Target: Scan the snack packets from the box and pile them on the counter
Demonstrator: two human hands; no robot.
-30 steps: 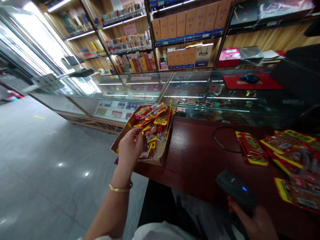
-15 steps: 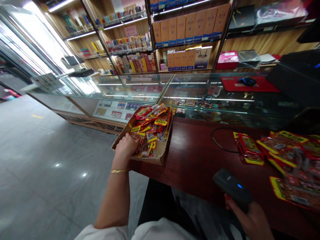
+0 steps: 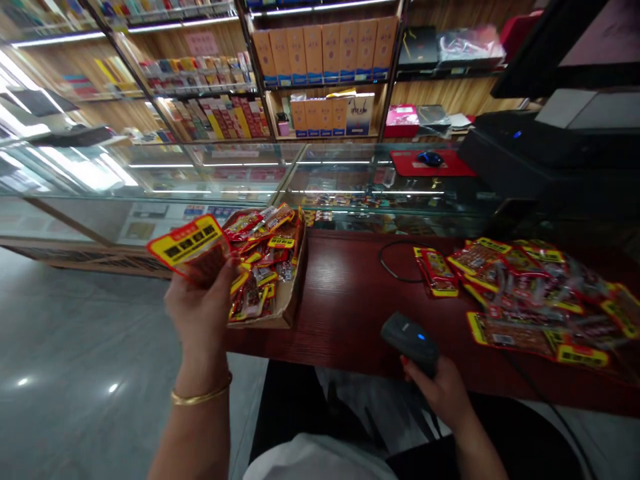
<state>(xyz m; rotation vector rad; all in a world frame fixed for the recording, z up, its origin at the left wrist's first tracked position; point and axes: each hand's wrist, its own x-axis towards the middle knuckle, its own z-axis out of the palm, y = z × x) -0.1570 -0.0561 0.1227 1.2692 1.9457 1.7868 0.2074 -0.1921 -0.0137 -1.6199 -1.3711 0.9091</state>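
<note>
Raised on the left, my left hand (image 3: 203, 313) is closed on a red and yellow snack packet (image 3: 193, 245), its yellow label facing me. Just right of it, a shallow cardboard box (image 3: 287, 317) holds many similar packets (image 3: 257, 290) and sits on the table's left end. My right hand (image 3: 445, 393) grips a dark barcode scanner (image 3: 411, 341) with a blue light, above the table's front edge. A pile of red and yellow packets (image 3: 530, 283) spreads over the right of the table, with a few packets (image 3: 437, 272) at its left side.
The dark red wooden table (image 3: 345, 287) meets a glass display counter (image 3: 345, 177). On the counter lie a red mouse pad (image 3: 400, 160) and a mouse (image 3: 430, 158), beside a dark machine (image 3: 550, 153) and monitor (image 3: 550, 47). A black cable (image 3: 387, 267) loops on the table.
My left hand has lifted a snack packet out of the cardboard box, up and to the left. The scanner stays in my right hand. The view has turned to the right.
</note>
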